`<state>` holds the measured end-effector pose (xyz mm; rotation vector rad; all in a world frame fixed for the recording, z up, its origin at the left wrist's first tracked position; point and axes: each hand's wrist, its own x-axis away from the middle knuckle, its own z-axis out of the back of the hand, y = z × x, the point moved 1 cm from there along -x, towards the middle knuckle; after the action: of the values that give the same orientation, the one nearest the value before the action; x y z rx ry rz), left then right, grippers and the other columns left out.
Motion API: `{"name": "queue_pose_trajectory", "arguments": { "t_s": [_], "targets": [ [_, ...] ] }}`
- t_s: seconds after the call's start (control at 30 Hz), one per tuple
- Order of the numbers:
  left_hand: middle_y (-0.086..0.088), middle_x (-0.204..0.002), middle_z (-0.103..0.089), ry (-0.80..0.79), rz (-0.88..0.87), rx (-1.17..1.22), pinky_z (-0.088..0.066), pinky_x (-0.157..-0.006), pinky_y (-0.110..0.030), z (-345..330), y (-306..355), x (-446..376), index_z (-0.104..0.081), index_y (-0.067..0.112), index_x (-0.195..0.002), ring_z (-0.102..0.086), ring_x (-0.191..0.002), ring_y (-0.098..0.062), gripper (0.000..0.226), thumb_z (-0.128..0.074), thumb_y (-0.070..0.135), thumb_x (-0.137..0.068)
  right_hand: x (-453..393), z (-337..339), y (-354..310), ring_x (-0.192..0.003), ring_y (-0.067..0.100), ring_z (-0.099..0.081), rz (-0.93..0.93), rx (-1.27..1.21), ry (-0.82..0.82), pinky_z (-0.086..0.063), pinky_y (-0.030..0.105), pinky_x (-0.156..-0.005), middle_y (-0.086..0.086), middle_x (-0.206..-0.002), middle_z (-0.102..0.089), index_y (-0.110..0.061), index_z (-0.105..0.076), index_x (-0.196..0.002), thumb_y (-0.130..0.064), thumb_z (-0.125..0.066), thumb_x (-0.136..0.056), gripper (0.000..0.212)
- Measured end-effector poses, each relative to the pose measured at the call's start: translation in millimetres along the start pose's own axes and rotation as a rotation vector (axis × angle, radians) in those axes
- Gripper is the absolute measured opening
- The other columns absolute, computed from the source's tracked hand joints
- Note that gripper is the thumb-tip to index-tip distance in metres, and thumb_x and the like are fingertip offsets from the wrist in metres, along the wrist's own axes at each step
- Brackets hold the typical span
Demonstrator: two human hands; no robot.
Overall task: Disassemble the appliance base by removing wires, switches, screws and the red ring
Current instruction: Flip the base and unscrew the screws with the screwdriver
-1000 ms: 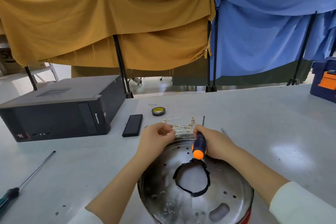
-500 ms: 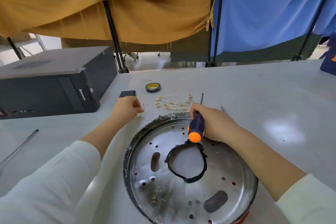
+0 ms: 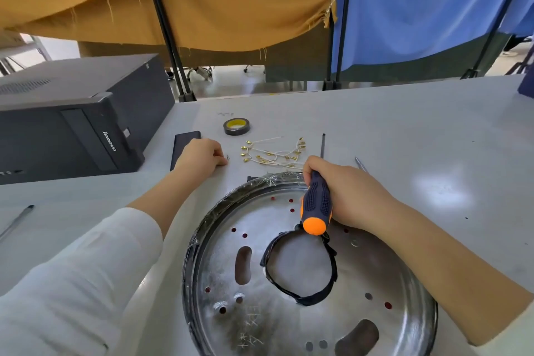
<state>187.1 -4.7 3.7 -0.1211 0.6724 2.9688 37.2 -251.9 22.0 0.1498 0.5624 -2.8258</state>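
I've got the grey worktop (image 3: 375, 130) filling the view, w/ a mustard cloth (image 3: 202, 0) and a blue cloth (image 3: 419, 6) hung on frames behind it. Far left on the worktop sits a black computer case (image 3: 66, 115), lying flat. Nearest me, centre-right, is the appliance base (image 3: 303, 274): a round shiny metal pan, open side up, holes and slots punched thru it, a black band (image 3: 300, 266) curled loose inside and partly bounded by its rim. I can't make out any red ring from here.

My right hand (image 3: 349, 196) rests over the far rim of the base, fingers wrapped closed round a screwdriver (image 3: 316, 205), orange butt end pointing toward me, shaft poking out beyond the fist twd the far side. My left hand (image 3: 200, 157) is off the base, down on the worktop to its far left, fingers curled in, tips pinched at a tiny screw (image 3: 227, 157) — touching or just beside it, can't tell.

Behind that hand is a dark phone (image 3: 185, 141), partly covered. Betw. the two hands lies a tangle of white wires (image 3: 274, 150) w/ brass terminals, clear of the base. Just beyond, a roll of tape (image 3: 237, 126), yellow core. Thin tool tip (image 3: 360, 164) right of my right hand; another long tool (image 3: 16, 221) at the left edge.
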Motion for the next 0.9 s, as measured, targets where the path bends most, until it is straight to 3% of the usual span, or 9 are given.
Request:
{"name": "queue_pose_trajectory", "arguments": {
  "t_s": [0.23,0.37,0.53,0.67,0.9],
  "targets": [
    [-0.010,-0.092,-0.069,-0.001,-0.015,-0.058,-0.054,-0.076,-0.037,-0.7,-9.8,-0.5,-0.068,0.007,-0.091,-0.059,-0.073,-0.025,0.010,-0.058,0.007,-0.089,1.7,-1.5,-0.5,-0.066,0.022,-0.049,0.001,0.042,0.027,-0.033,0.034,-0.053,-0.003,-0.066,-0.050,-0.038,-0.029,-0.087,-0.014,-0.056,-0.084,0.036],
    [-0.007,-0.097,-0.065,-0.013,-0.041,-0.113,-0.054,-0.070,-0.035,2.5,-16.3,-2.2,-0.065,0.011,-0.100,-0.055,-0.076,-0.021,0.020,-0.054,-0.001,-0.089,-0.4,-3.8,0.4,-0.068,0.023,-0.053,-0.001,0.042,0.044,-0.040,0.036,-0.056,-0.002,-0.071,-0.056,-0.039,-0.027,-0.086,-0.019,-0.059,-0.086,0.038],
    [0.014,-0.084,-0.055,0.104,-0.091,-0.416,-0.035,-0.060,-0.025,12.6,-18.7,-4.3,-0.064,0.029,-0.102,-0.048,-0.086,-0.012,0.026,-0.054,0.008,-0.089,-1.2,-5.6,2.4,-0.071,0.023,-0.055,-0.002,0.030,0.055,-0.046,0.038,-0.062,-0.003,-0.074,-0.058,-0.041,-0.027,-0.086,-0.019,-0.059,-0.086,0.039],
    [0.007,-0.107,-0.061,0.035,-0.178,-0.494,-0.040,-0.065,-0.028,4.1,-12.9,-0.6,-0.065,0.030,-0.107,-0.053,-0.104,-0.017,0.023,-0.052,0.016,-0.094,-0.7,-4.6,2.1,-0.070,0.022,-0.055,0.002,0.024,0.055,-0.045,0.037,-0.061,-0.003,-0.073,-0.058,-0.042,-0.026,-0.085,-0.020,-0.059,-0.086,0.040],
    [0.003,-0.115,-0.058,0.013,-0.194,-0.626,-0.042,-0.070,-0.029,1.5,-7.5,3.9,-0.062,0.028,-0.115,-0.053,-0.108,-0.021,0.029,-0.046,0.014,-0.096,-0.5,-5.3,2.7,-0.067,0.021,-0.052,0.011,0.042,0.067,-0.042,0.034,-0.056,-0.003,-0.071,-0.056,-0.041,-0.026,-0.085,-0.021,-0.059,-0.086,0.039]
  ]
}}
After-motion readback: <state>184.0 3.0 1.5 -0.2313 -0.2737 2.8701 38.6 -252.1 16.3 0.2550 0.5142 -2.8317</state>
